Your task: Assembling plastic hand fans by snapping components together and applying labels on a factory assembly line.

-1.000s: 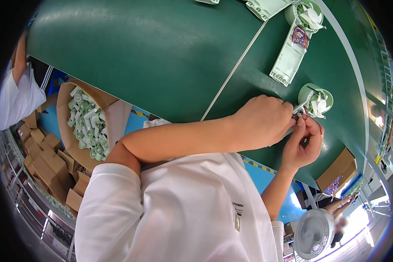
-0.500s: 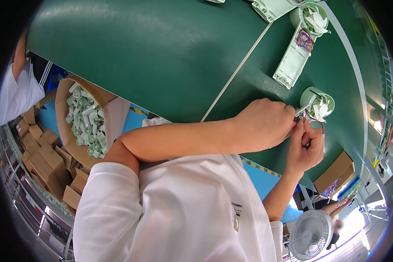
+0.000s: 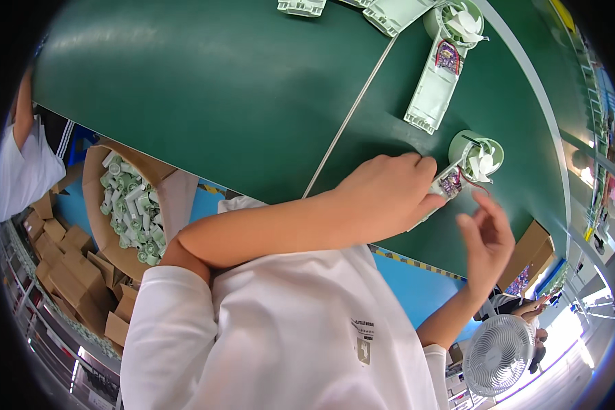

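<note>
A pale green handheld-fan shell [image 3: 457, 145] lies on the green table, its round head holding white fan blades [image 3: 484, 162]. My left hand [image 3: 393, 195] is closed around its handle, covering most of it. In the handle, just below the round head, sits a purple circuit board [image 3: 451, 183] with red wire looping beside it. My right hand [image 3: 488, 236] is off the shell, to the right of the board. Its thumb and bent fingers are apart, and nothing shows between them. Farther back lies another fan shell [image 3: 430, 96], also with a board and red wire.
More pale green shells [image 3: 396, 14] line the far table edge. At left stands a large carton [image 3: 178, 205] of pale green parts, near piled cardboard boxes [image 3: 82, 270]. A box of circuit boards [image 3: 536, 246] and a white fan [image 3: 497, 355] stand right. Other people are at both sides.
My right hand has let go of the board and wire and drawn back to the right, its fingers parting. The board now shows in the handle. The whole view has shifted slightly.
</note>
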Demonstrator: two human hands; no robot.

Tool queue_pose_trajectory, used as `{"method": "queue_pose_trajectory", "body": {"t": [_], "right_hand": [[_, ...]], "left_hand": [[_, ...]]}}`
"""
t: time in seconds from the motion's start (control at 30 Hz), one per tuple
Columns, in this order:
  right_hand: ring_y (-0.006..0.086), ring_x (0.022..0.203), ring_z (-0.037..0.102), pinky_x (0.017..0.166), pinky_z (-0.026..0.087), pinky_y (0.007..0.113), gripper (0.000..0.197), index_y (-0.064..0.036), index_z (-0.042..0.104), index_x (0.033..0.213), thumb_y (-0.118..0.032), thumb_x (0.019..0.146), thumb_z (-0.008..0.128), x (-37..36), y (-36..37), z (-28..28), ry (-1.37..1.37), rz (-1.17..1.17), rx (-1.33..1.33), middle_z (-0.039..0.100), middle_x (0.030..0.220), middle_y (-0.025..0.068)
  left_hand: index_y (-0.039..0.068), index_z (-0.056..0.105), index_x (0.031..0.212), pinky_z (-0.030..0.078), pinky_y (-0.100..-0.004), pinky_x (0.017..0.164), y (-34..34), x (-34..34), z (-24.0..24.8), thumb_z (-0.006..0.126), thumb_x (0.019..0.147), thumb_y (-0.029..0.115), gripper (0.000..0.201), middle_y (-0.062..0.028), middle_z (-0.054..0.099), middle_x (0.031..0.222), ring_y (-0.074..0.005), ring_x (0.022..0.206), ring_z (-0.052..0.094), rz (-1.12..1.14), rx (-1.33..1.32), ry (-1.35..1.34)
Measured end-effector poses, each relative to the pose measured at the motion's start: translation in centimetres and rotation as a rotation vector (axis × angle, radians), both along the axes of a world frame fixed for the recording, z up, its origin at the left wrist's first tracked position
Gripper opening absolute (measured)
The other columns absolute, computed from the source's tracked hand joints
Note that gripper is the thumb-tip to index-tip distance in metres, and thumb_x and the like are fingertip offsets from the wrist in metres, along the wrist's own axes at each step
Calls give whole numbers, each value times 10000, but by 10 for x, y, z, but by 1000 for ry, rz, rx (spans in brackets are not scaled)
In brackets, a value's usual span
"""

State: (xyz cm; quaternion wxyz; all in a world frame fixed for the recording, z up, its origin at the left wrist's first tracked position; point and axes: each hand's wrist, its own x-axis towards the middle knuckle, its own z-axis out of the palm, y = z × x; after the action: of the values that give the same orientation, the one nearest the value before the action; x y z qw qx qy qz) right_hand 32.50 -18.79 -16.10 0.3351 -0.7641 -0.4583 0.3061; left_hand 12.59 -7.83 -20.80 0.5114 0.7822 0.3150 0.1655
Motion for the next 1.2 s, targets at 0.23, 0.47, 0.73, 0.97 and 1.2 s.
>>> {"method": "queue_pose_trajectory", "body": {"t": [0.23,0.47,0.73,0.97,1.2], "right_hand": [[18,534,447,454,281,170,180,-17,666,948,-195,922,658,-5,19,27,79,-304,-172,589,736,-18],[14,527,402,460,269,182,250,-4,707,943,-241,951,627,-3,21,4,391,-141,-305,587,702,-21],[0,504,266,432,178,180,350,18,707,1062,-290,988,559,-20,12,-2,788,-367,-246,447,634,-73],[7,492,256,421,183,178,368,25,671,1134,-291,997,541,-23,5,-11,1005,-418,-176,419,630,-69],[22,498,390,417,222,182,219,10,660,1083,-154,941,629,-25,-3,-9,764,-311,-113,591,713,-10]], "left_hand": [[49,629,1021,491,-287,527,-11,2,9,767,791,224,321,-34,549,875,-199,642,600,146,236,-216],[66,619,921,499,-277,530,-20,22,1,772,767,206,258,-16,530,839,-160,673,593,121,359,-237],[37,600,871,476,-232,470,-31,24,-7,741,795,178,213,-7,528,834,-113,678,588,132,563,-260],[20,572,834,467,-223,452,-32,28,-11,682,776,101,148,-27,505,807,-113,679,589,150,558,-293],[2,592,947,486,-242,477,-26,22,-10,702,811,84,194,-34,511,845,-123,663,596,50,556,-234]]}}
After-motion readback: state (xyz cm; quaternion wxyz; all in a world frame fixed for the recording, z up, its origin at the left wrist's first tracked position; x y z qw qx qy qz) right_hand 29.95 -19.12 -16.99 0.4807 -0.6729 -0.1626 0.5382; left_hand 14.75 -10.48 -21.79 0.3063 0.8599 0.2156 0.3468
